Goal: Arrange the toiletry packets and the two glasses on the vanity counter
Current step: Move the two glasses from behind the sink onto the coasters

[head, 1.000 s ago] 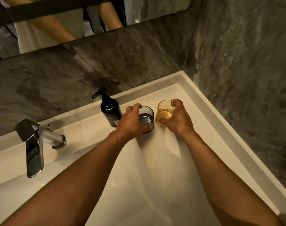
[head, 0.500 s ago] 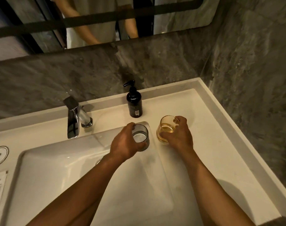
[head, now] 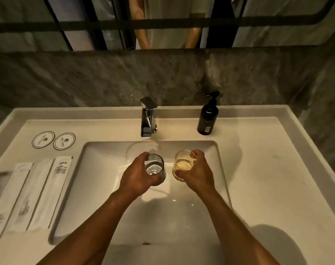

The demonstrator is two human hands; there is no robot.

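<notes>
My left hand (head: 137, 176) grips a grey smoked glass (head: 156, 167), held above the sink basin (head: 97, 180). Beside it my right hand (head: 198, 174) grips an amber glass (head: 183, 163), also over the basin. The two glasses sit close together without touching. Several long white toiletry packets (head: 38, 194) lie side by side on the counter left of the basin. Behind them rest two round paper coasters (head: 54, 140).
A chrome faucet (head: 148, 117) stands at the back centre. A black pump bottle (head: 207, 116) stands right of it. The white counter (head: 268, 159) stretches bare to the right of the basin. A grey stone wall and a mirror rise behind.
Both hands lifted the glasses from the right back corner of the counter and carried them left, now over the basin. The view swung left, revealing the packets and coasters.
</notes>
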